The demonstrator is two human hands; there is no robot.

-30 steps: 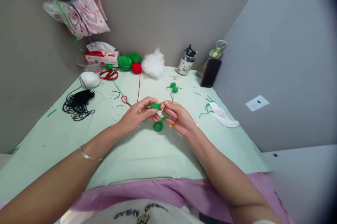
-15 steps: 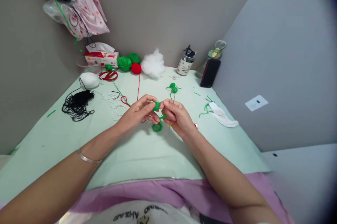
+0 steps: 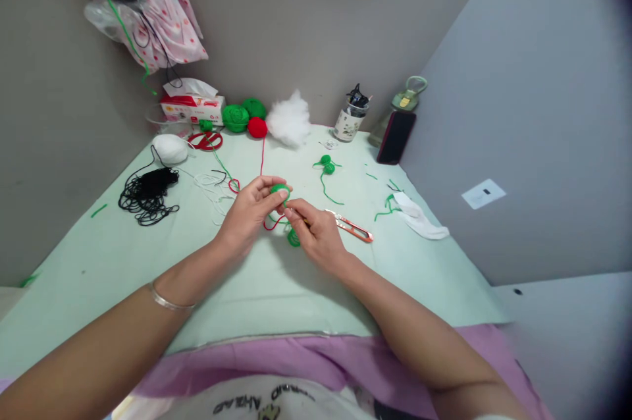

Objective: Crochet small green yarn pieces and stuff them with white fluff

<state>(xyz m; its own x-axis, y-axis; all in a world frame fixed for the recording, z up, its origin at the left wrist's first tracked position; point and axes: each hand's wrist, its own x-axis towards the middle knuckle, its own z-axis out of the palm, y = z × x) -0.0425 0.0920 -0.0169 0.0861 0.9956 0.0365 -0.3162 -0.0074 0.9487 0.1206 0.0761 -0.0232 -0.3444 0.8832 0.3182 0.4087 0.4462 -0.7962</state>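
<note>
My left hand (image 3: 254, 212) is closed, pinching a small rounded piece of green crochet (image 3: 280, 192) between thumb and fingers. Close against it, my right hand (image 3: 318, 236) is wrapped round a thin crochet hook with a yellowish handle (image 3: 305, 220); its tip is at the piece, partly hidden by the fingers. Beneath the hands, a small coil of green yarn (image 3: 293, 237) lies on the table, partly covered by my right hand. Orange-handled thread snips (image 3: 356, 230) lie just right of that hand. A red strand (image 3: 271, 225) curls below my left fingers.
Behind lie green yarn balls (image 3: 236, 118), a red ball (image 3: 257, 128), white stuffing (image 3: 289, 120) and red scissors (image 3: 205, 141). Black cord (image 3: 148, 196) and white yarn (image 3: 170, 149) are left. Small green pieces (image 3: 326, 165), a phone (image 3: 396, 137) and white fabric (image 3: 419, 217) stand or lie right.
My right hand has turned, bringing the hook from upright to pointing left at the piece. The green piece has shifted slightly left and tilted. The thread snips have come into view.
</note>
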